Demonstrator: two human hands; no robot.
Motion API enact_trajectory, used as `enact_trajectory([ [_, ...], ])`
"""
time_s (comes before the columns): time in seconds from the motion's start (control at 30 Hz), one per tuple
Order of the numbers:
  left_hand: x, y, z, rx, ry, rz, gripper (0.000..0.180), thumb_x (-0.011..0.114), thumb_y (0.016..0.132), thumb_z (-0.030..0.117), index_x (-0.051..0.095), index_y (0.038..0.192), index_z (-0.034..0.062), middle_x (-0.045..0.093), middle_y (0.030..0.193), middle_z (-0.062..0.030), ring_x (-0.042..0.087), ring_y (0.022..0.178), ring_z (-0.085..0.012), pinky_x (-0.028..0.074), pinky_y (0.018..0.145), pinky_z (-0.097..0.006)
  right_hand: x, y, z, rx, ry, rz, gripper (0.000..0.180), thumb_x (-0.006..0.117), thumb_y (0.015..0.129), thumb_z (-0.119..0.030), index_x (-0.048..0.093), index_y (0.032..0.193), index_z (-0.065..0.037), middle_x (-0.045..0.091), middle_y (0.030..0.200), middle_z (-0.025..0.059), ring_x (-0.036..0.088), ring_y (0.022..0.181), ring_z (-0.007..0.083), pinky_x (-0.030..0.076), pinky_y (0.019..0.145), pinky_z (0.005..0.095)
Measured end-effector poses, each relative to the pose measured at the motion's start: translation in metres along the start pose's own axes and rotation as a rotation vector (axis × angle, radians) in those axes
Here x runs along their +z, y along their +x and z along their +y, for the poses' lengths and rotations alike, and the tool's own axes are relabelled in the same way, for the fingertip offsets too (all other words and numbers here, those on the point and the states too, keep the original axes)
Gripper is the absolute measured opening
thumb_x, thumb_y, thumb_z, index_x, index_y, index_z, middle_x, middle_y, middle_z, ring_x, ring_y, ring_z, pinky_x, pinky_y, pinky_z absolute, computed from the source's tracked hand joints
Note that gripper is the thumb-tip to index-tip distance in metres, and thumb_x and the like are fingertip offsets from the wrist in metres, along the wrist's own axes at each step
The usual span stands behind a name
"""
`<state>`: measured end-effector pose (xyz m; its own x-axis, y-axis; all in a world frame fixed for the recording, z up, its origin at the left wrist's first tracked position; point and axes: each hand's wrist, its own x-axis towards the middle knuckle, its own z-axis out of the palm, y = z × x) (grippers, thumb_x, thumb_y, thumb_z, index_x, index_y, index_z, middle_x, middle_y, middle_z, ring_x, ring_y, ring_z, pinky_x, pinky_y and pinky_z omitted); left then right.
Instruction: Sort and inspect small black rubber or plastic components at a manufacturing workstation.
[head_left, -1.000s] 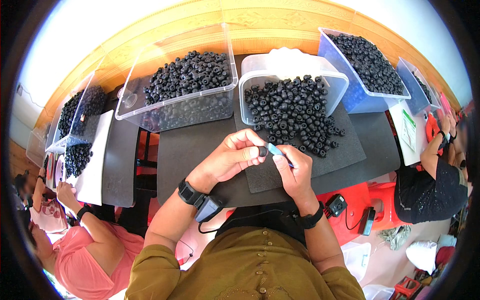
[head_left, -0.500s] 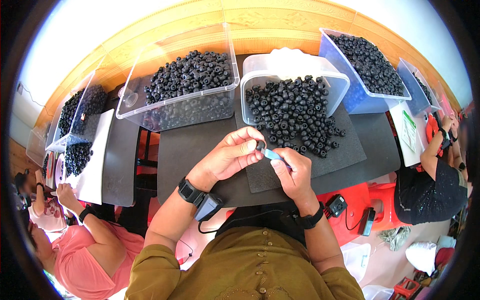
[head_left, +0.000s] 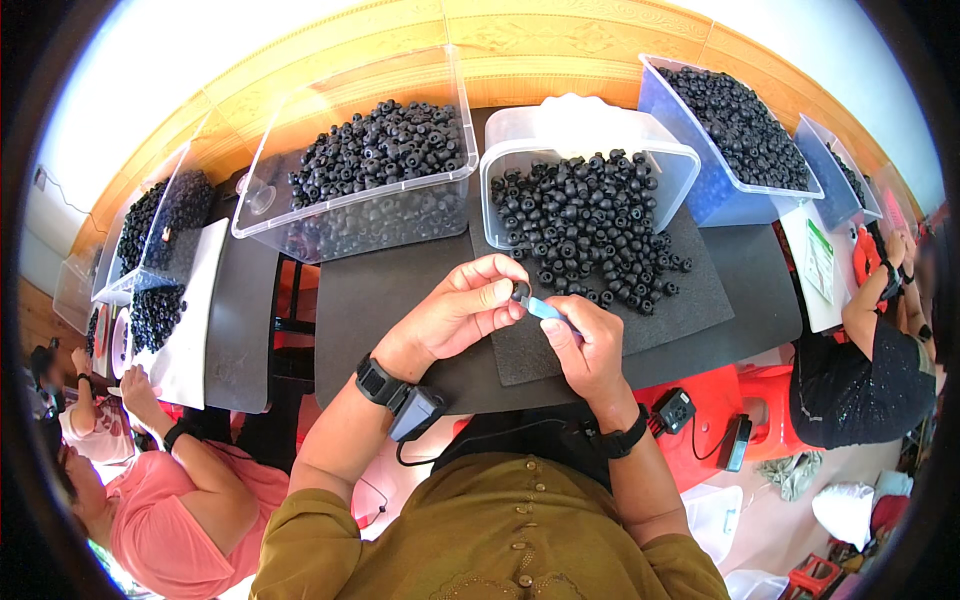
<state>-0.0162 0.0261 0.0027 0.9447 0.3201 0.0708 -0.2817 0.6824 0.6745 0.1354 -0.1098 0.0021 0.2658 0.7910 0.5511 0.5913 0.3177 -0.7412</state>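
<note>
Between the thumb and fingers of my left hand (head_left: pixel 470 308) is one small black bead-like part (head_left: pixel 520 291), round with a hole. My right hand (head_left: pixel 590 345) grips a blue-handled knife (head_left: pixel 545 309), whose short tip meets the right side of that part. Both hands are above the near side of the dark table (head_left: pixel 380 300). Just beyond them, a heap of the same black parts (head_left: pixel 600 230) spills out of a clear plastic bin (head_left: pixel 690 165) lying on its side, onto a dark grey mat (head_left: pixel 690 325).
A clear bin (head_left: pixel 470 120) of black parts stands back left, a bluish bin (head_left: pixel 755 205) back right. Co-workers sit at either side, one in a pink top (head_left: pixel 190 510), another in dark clothing (head_left: pixel 860 385). A red stool (head_left: pixel 705 420) bearing small black devices is at my right.
My hands, the black part and the knife hold almost the same position. The pink-topped co-worker's hand at the left has shifted slightly.
</note>
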Motion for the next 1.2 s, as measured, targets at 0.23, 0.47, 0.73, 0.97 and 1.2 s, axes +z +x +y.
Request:
enact_trajectory([
  [0.23, -0.0008, 0.0002, 0.0015, -0.018, -0.006, -0.019, 0.017, 0.063, 0.093, 0.014, 0.06, 0.108, 0.0066, 0.061, 0.096, -0.0015, 0.059, 0.086, -0.0102, 0.05, 0.079, -0.023, -0.0001, -0.0007, -0.001, 0.01, -0.012, -0.001, 0.014, 0.065, 0.086, -0.015, 0.065, 0.09, -0.001, 0.059, 0.068, 0.0107, 0.057, 0.054, 0.024, 0.043, 0.05, 0.0327],
  [0.47, -0.0022, -0.0009, 0.0026, -0.029, 0.005, -0.009, 0.019, 0.065, 0.091, 0.018, 0.058, 0.106, 0.0064, 0.059, 0.098, -0.0066, 0.055, 0.08, -0.0106, 0.047, 0.073, -0.022, -0.0003, -0.0001, -0.0026, 0.002, -0.038, -0.001, 0.013, 0.066, 0.084, -0.014, 0.065, 0.089, -0.002, 0.058, 0.066, 0.01, 0.056, 0.053, 0.0238, 0.042, 0.05, 0.0331],
  [0.73, -0.0049, -0.0007, 0.0028, -0.063, -0.024, -0.016, 0.018, 0.065, 0.091, 0.017, 0.058, 0.106, 0.0086, 0.059, 0.1, -0.0085, 0.053, 0.078, -0.011, 0.045, 0.071, -0.023, 0.0005, 0.0004, -0.0034, -0.031, -0.069, 0.021, 0.013, 0.069, 0.082, -0.012, 0.065, 0.088, -0.002, 0.056, 0.065, 0.0088, 0.055, 0.053, 0.024, 0.042, 0.049, 0.0339],
  [0.97, -0.0017, -0.0001, 0.0045, -0.092, -0.076, -0.052, 0.015, 0.063, 0.092, 0.015, 0.06, 0.102, 0.0048, 0.061, 0.094, -0.003, 0.055, 0.08, -0.0092, 0.047, 0.073, -0.022, 0.0014, -0.0007, -0.002, -0.051, -0.077, 0.034, 0.014, 0.069, 0.081, -0.012, 0.065, 0.089, -0.002, 0.056, 0.065, 0.0093, 0.055, 0.054, 0.0252, 0.042, 0.05, 0.0346],
  [1.2, -0.0053, -0.0004, 0.0043, -0.087, -0.043, -0.044, 0.017, 0.064, 0.091, 0.015, 0.056, 0.104, 0.0082, 0.058, 0.101, -0.0112, 0.05, 0.076, -0.0117, 0.044, 0.069, -0.022, 0.0015, -0.0017, -0.0015, -0.052, -0.096, 0.04, 0.015, 0.07, 0.079, -0.012, 0.065, 0.089, -0.002, 0.056, 0.066, 0.0095, 0.056, 0.055, 0.0264, 0.043, 0.05, 0.0354],
])
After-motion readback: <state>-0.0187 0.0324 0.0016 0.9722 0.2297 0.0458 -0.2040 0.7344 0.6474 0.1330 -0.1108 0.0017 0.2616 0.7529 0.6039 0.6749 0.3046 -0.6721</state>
